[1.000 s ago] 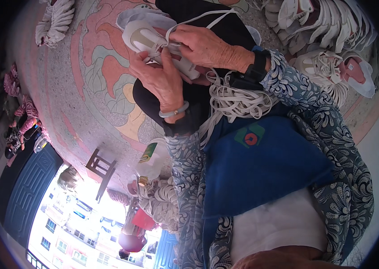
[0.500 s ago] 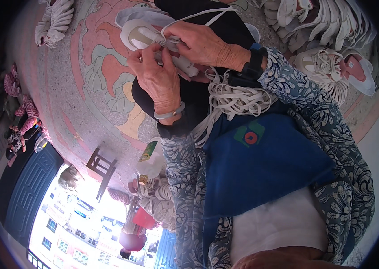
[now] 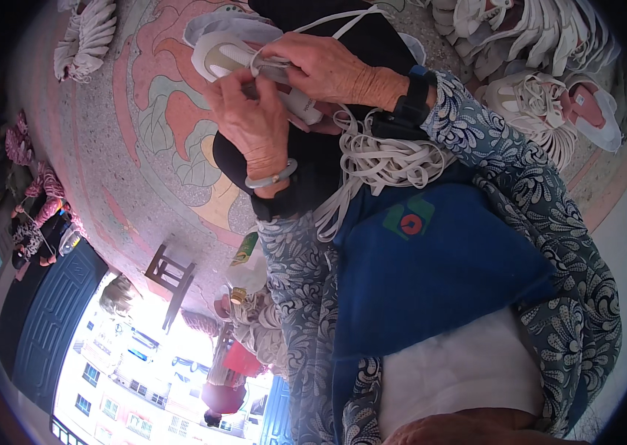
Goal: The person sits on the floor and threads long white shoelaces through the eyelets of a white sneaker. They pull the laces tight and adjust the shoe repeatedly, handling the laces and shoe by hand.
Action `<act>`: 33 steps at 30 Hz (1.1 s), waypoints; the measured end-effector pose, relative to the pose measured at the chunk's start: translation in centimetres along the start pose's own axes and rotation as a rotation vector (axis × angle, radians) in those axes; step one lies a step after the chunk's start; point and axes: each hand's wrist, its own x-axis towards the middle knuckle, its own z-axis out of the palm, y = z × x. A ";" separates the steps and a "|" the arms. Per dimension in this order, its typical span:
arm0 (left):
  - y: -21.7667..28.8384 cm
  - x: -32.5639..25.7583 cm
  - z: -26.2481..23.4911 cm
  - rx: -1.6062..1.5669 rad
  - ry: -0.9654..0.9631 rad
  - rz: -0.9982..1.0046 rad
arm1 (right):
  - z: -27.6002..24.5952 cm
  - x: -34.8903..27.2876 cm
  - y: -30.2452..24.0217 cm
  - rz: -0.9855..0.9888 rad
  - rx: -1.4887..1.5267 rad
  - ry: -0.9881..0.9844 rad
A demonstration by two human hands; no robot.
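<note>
A white and beige sneaker (image 3: 215, 56) lies across my dark-clad lap, toe toward the far left. Over its eyelets my left hand (image 3: 254, 126) is closed in a pinch on the pale shoelace (image 3: 255, 64). My right hand (image 3: 326, 70) is closed too, thumb and fingers pinching the lace just right of the left fingertips. One lace strand runs up and right beyond the right hand. The fingers partly cover the shoe's opening; its pale insole shows below them. A heap of loose off-white laces (image 3: 395, 152) rests on my lap, above the blue apron (image 3: 440, 267).
More sneakers (image 3: 525, 100) and stacked shoe parts (image 3: 529, 33) lie at the far right, another row (image 3: 85, 37) at the far left. A small wooden stool (image 3: 169, 278) and a plastic jug (image 3: 247, 267) stand on the patterned floor at left. Other people sit farther off.
Both hands have shifted slightly left with the sneaker. The left fingers have drawn closer together at the lace, and a small loop of lace now stands up between the hands.
</note>
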 end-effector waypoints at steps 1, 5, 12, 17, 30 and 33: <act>0.0 0.0 -0.3 -0.060 -0.034 -0.069 | 0.0 0.0 -0.1 0.037 -0.007 -0.031; -0.6 0.1 -0.3 -0.074 -0.053 -0.153 | 0.1 0.0 -0.9 0.129 -0.038 -0.106; -0.7 0.1 -0.1 -0.140 -0.039 -0.153 | 0.2 0.0 0.1 0.071 0.068 -0.068; -1.3 -0.1 -0.2 -0.240 -0.060 -0.259 | -0.8 0.0 0.5 -0.017 0.123 -0.123; 0.6 -1.5 -0.3 0.020 0.059 -0.014 | -0.6 -0.7 -0.7 -0.103 -0.007 -0.012; 1.9 -1.3 -0.9 0.002 0.015 -0.093 | -0.8 -0.6 -0.8 -0.108 -0.015 -0.036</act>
